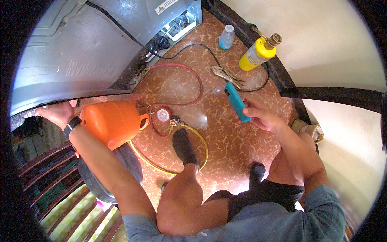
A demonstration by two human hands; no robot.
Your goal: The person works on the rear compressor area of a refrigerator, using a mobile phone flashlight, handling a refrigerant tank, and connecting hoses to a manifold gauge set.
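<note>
My right hand (264, 116) is closed around a teal-cased phone (237, 103), held above the floor with its camera end pointing away from me. Out at the far left, my left hand (57, 114), with a dark band on the wrist, rests by the lower edge of a grey refrigerator (92, 52). Its thumb and fingers are spread apart, and nothing shows in it. Beside that forearm stands an orange gas cylinder (111, 123). A round pressure gauge (163, 115) with a valve lies on the floor, joined to a red hose (200, 82) and a yellow hose (207, 151).
Locking pliers (226, 76), a yellow torch cylinder (257, 54) and a small clear bottle (227, 38) are near the far wall. A black cord (191, 45) crosses the floor from the refrigerator. Wooden slats (48, 165) line the left side, beside a dark container (129, 163).
</note>
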